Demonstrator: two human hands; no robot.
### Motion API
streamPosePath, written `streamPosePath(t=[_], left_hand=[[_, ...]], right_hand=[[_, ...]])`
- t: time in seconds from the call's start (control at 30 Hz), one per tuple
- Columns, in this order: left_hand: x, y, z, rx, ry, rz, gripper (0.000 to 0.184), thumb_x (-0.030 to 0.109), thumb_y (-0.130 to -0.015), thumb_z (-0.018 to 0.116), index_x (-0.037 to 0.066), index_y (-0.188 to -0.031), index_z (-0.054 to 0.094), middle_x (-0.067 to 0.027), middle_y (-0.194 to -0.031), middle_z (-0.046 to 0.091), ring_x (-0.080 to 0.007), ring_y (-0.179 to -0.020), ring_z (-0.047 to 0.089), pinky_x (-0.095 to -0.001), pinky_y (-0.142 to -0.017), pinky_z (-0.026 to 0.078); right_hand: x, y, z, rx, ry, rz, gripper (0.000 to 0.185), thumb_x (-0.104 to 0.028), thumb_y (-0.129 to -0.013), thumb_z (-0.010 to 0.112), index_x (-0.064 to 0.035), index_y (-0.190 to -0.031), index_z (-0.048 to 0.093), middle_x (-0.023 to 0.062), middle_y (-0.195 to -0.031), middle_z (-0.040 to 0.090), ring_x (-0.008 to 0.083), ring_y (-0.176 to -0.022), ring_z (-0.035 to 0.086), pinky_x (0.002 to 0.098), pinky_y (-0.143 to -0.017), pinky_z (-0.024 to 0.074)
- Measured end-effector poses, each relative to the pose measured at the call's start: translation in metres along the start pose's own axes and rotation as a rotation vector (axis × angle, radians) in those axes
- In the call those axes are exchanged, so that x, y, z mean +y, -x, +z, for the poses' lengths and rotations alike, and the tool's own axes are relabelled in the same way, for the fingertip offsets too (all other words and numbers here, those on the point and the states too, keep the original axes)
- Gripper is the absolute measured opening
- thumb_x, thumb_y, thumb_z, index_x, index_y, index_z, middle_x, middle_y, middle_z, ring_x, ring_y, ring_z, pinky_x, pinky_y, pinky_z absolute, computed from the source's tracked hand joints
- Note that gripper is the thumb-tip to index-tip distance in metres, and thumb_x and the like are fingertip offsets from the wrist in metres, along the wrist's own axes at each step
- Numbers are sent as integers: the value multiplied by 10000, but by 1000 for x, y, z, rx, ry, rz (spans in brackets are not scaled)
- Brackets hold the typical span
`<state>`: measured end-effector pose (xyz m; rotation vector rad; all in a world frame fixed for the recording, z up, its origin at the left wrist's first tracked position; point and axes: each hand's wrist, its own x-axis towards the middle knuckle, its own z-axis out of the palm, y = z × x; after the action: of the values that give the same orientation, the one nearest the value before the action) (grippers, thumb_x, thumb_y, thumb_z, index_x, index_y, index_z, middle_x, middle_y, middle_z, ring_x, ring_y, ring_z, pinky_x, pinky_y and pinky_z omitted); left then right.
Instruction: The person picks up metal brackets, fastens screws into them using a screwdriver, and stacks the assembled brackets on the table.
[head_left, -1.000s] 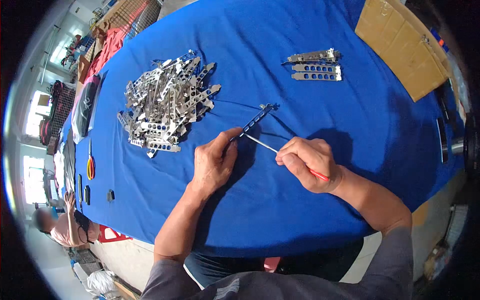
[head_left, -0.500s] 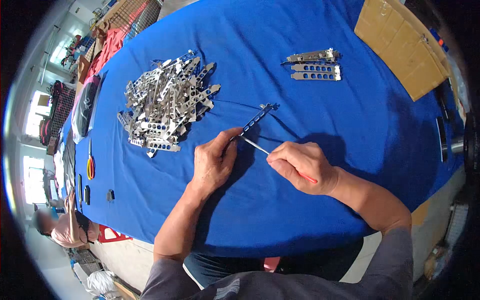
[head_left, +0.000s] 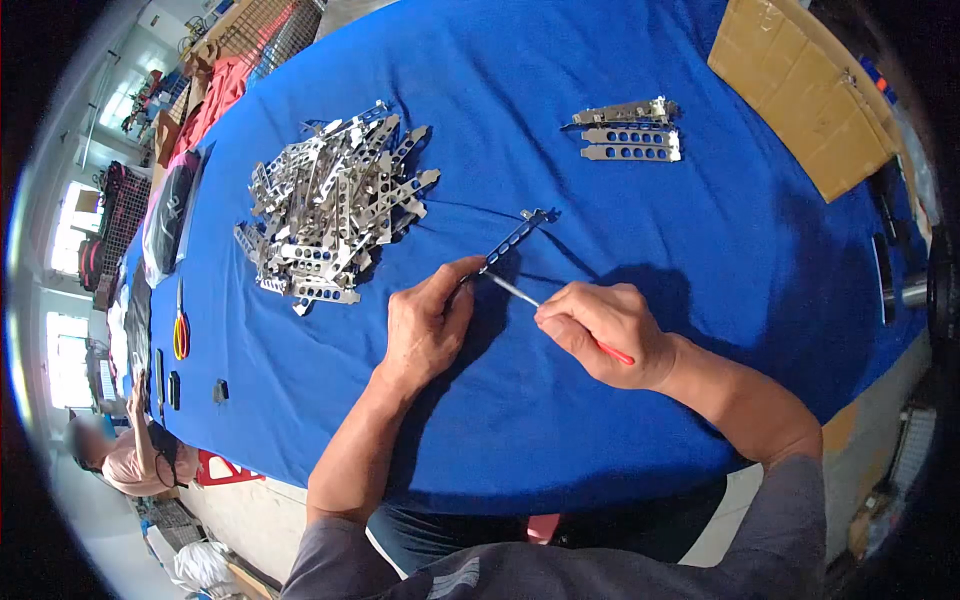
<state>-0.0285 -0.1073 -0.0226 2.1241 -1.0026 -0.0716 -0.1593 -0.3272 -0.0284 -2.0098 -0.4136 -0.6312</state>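
Head view: left fingers (head_left: 457,270) pinch metal strip (head_left: 512,240); right fingers (head_left: 573,303) grip tool (head_left: 515,291), well inside cloth (head_left: 560,430) edges.

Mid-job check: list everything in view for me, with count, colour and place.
Bracket pile: many, silver, left of centre
Bracket group: at least three, silver, upper right
Held bracket: one, dark-looking, left fingers
Thin tool: one, red handle, metal shaft, right hand
Scissors: one, yellow-red handles, left
Slim items: two, dark, beside scissors
Small block: one, dark, lower left
Blue cloth: one, under all these
Cardboard: one piece, brown, upper right
Bar: one, black, right edge
Background clutter: uncounted, mixed, both sides
Co-worker: one, pinkish top, lower left
Left hand: one, bare, centre
Right hand: one, bare, right of centre
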Motion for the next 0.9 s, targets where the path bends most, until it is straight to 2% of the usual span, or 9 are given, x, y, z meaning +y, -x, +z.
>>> streamPosePath(t=[0.27,0.37,0.57,0.7,0.8,0.9], left_hand=[[0,1,0,0,-4,-19,296,17,-993,647,68,-1276,716,-51,-680,589,-105,-602,541,-297,-581,455],[-1,1,1,2,-13,-11,299,13,-991,649,68,-1278,713,-50,-680,591,-104,-601,540,-297,-580,453],[-1,0,1,15,-19,10,297,15,-991,652,68,-1276,713,-49,-678,587,-106,-592,533,-300,-573,450],[0,-1,0,12,-14,9,295,13,-988,653,64,-1272,714,-52,-675,585,-111,-584,529,-301,-567,447],[4,-1,-3,-21,-28,-21,282,26,-973,665,53,-1249,715,-134,-752,678,-248,-604,674,-374,-580,519],[-1,0,2,21,-7,19,292,23,-993,654,64,-1275,713,-52,-668,576,-109,-582,519,-299,-563,439]], right_hand=[[1,-3,3,54,-20,-22,135,-101,-981,745,-4,-1000,653,136,-842,700,285,-701,733,374,-591,567],[-1,-1,2,25,-9,40,141,-107,-981,746,-5,-994,650,136,-845,698,288,-711,735,373,-598,570],[0,-4,3,14,-10,-68,140,-102,-980,740,-2,-976,642,132,-830,695,298,-700,730,383,-589,568],[0,-1,2,27,16,-9,143,-98,-974,746,-1,-974,641,132,-825,694,300,-701,731,386,-584,565],[-2,-2,0,5,-5,-32,142,-94,-973,747,-1,-972,640,134,-826,695,303,-701,732,387,-583,564],[-2,-2,1,16,7,-20,137,-84,-971,745,3,-971,639,137,-826,694,301,-695,731,383,-582,563]])
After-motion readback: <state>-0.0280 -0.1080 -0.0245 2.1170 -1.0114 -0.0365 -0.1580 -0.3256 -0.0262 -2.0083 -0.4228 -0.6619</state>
